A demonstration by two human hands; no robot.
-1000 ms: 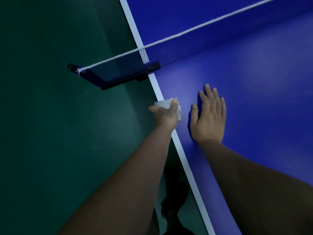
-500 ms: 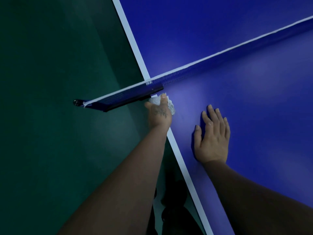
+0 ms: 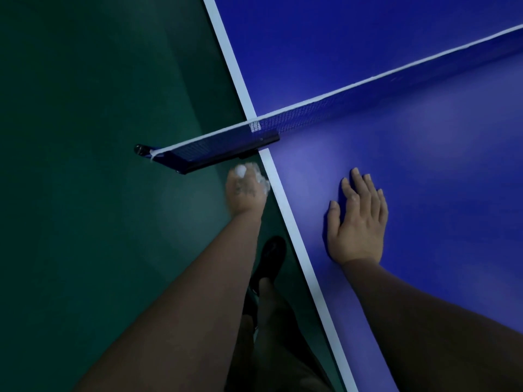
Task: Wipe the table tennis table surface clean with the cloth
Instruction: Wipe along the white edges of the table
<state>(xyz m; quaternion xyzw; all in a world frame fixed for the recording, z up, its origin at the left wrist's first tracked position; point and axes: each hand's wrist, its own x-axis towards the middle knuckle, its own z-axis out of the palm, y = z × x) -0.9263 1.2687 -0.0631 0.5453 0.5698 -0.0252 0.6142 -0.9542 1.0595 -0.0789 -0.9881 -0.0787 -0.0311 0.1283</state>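
Gripping cloth (image 3: 256,172), left hand (image 3: 244,190) now off table (image 3: 424,165) edge | right hand (image 3: 358,222) unmoved

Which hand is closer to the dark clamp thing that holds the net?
The left hand. It grips the white cloth just off the table's edge, right below the net clamp. The right hand lies flat on the blue table, farther to the right of the clamp.

White tag on the net (image 3: 311,114), seemingly unreadable.
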